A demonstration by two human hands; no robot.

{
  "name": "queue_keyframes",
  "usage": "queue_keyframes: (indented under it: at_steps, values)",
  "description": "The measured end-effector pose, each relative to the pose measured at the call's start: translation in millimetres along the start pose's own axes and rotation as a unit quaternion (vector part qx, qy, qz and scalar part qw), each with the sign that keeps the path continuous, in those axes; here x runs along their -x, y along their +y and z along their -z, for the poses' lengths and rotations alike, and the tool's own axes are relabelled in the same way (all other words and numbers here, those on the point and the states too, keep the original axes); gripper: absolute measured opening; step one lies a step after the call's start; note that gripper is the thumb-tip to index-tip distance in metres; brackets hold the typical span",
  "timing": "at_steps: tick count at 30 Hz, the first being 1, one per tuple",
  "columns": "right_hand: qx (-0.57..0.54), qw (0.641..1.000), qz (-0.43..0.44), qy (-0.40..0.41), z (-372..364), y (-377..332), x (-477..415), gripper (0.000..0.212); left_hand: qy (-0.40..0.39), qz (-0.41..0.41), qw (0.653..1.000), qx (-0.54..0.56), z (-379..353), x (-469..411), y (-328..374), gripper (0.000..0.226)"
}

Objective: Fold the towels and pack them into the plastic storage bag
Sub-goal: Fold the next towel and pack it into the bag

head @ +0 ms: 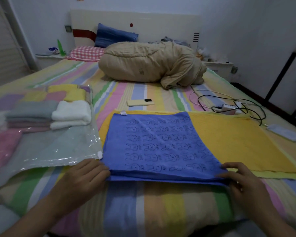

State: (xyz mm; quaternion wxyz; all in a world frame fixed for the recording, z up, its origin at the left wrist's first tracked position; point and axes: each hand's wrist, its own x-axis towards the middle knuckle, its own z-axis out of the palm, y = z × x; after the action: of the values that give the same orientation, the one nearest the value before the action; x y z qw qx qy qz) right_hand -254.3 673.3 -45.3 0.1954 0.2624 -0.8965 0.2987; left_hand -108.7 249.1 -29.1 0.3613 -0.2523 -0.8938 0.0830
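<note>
A blue towel [161,144] printed with rabbits lies folded in half on the striped bed, on top of a spread yellow towel [229,139]. My left hand [85,175] pinches the blue towel's near left corner. My right hand [236,177] pinches its near right corner. To the left lies the clear plastic storage bag [58,151] with folded towels inside: white [72,113], grey [31,110], pink [2,147] and yellow [72,93].
A phone [140,102] lies beyond the towels. Black and white cables with a power strip [229,106] and a white remote [284,132] sit at the right. A bundled tan quilt [150,64] and pillows fill the head of the bed.
</note>
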Motion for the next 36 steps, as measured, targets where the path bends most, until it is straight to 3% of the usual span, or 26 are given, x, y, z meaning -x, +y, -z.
queue_keyframes:
  at_steps: [7,13,16,18,23,27,30,33,36]
  values:
    - [0.052,0.997,0.036,-0.048,-2.1,-7.1,28.9,0.039,-0.004,-0.025,1.0,0.005,1.8,40.3,15.8,0.036]
    - [0.126,0.987,0.073,-0.071,2.4,-12.9,38.1,0.042,-0.047,0.084,0.995,0.023,-11.3,55.3,19.1,0.017]
    - [0.144,0.985,0.051,-0.077,-0.4,-11.6,44.1,0.055,-0.038,0.134,0.989,0.057,-7.7,54.1,23.5,0.015]
    - [0.133,0.989,0.01,-0.058,-5.9,-11.4,45.8,0.053,-0.016,0.184,0.978,0.101,-0.6,49.0,26.7,0.019]
    - [0.022,0.995,-0.094,0.03,-12.4,-14.1,38.2,0.037,0.072,0.314,0.914,0.248,14.8,28.9,30.7,0.016]
    - [-0.199,0.965,-0.149,0.082,-4.6,-21.2,22.3,0.034,0.123,0.42,0.833,0.339,27.0,13.1,28.1,0.017]
    - [-0.282,0.943,-0.138,0.115,12.3,-34.2,11.4,0.041,0.153,0.455,0.781,0.4,30.5,3.5,21.2,0.007]
    - [-0.312,0.931,-0.133,0.137,25.4,-38.1,5.9,0.042,0.185,0.464,0.738,0.454,34.6,-7.3,21.3,0.024]
    - [-0.325,0.92,-0.149,0.162,25.4,-39.6,1.3,0.046,0.2,0.466,0.708,0.492,38.7,-17.0,23.6,0.022]
